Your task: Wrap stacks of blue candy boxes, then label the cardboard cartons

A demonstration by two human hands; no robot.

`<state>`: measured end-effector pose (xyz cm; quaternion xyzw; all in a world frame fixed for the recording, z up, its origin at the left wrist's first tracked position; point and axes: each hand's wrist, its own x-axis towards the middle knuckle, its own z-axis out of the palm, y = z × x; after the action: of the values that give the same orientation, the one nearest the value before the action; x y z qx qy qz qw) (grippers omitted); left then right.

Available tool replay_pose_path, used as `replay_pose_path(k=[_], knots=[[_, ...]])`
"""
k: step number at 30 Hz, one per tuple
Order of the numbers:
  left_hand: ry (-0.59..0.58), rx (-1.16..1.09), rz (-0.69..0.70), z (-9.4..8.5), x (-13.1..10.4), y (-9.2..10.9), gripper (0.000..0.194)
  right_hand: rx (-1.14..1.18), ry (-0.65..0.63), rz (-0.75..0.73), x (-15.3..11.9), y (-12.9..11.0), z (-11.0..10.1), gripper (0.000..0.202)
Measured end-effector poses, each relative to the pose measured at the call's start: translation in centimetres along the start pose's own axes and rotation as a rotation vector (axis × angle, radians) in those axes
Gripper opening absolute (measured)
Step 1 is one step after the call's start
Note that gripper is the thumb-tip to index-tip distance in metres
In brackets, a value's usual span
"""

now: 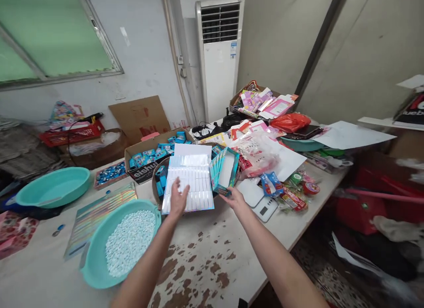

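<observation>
My left hand [179,198] has its fingers spread over a stack of white printed sheets [202,195] with rows of slots; I cannot tell whether it touches them. The stack leans over a round container of small blue packs [161,180]. My right hand [234,197] grips the lower end of an open teal cardboard box [228,169], its white inside facing me and its patterned edge upright. Behind the sheets stands a carton [142,173] filled with small blue packs. A turquoise basin [94,259] of small white candies is left of my left forearm.
Right of the box lie white scales [265,209], a blue packet [271,184] and a red-printed plastic bag [253,153]. Another turquoise basin [54,189] and a shiny striped sheet [96,213] are at left. A heaped box [265,103] stands at the back; the table edge [308,222] runs along the right.
</observation>
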<state>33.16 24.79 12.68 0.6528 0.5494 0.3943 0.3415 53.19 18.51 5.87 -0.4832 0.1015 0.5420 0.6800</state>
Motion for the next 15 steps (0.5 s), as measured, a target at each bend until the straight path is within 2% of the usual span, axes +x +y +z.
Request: replay_pose_path(k=[2, 5, 7, 8, 10, 12, 13, 15], knots=[[-0.129, -0.119, -0.147, 1.8, -2.3, -0.1, 0.066, 0.028, -0.006, -0.031, -1.2, 0.7, -0.3, 0.03], [-0.278, -0.272, -0.3, 3.3, -4.1, 1.0, 0.082, 0.047, -0.035, -0.137, -4.0, 2.1, -0.1, 0.04], [-0.308, -0.353, -0.316, 3.2, -4.5, 1.8, 0.088, -0.009, -0.069, -0.289, -6.5, 3.5, 0.7, 0.05], [-0.27, -0.385, -0.294, 2.8, -4.6, 2.1, 0.089, -0.076, -0.097, -0.379, -7.9, 4.4, 1.3, 0.054], [-0.131, -0.456, -0.24, 1.1, -4.8, 2.2, 0.085, -0.254, -0.188, -0.506, -10.9, 6.4, 2.5, 0.06], [-0.005, -0.54, -0.252, -1.9, -4.7, 1.2, 0.075, -0.426, -0.316, -0.543, -13.7, 8.9, 2.6, 0.065], [0.043, -0.579, -0.284, -4.1, -4.6, 0.4, 0.069, -0.509, -0.368, -0.544, -14.7, 10.2, 2.0, 0.066], [0.168, -0.611, -0.331, -9.8, -4.3, -1.5, 0.06, -0.731, -0.443, -0.541, -15.4, 13.0, -0.9, 0.059]])
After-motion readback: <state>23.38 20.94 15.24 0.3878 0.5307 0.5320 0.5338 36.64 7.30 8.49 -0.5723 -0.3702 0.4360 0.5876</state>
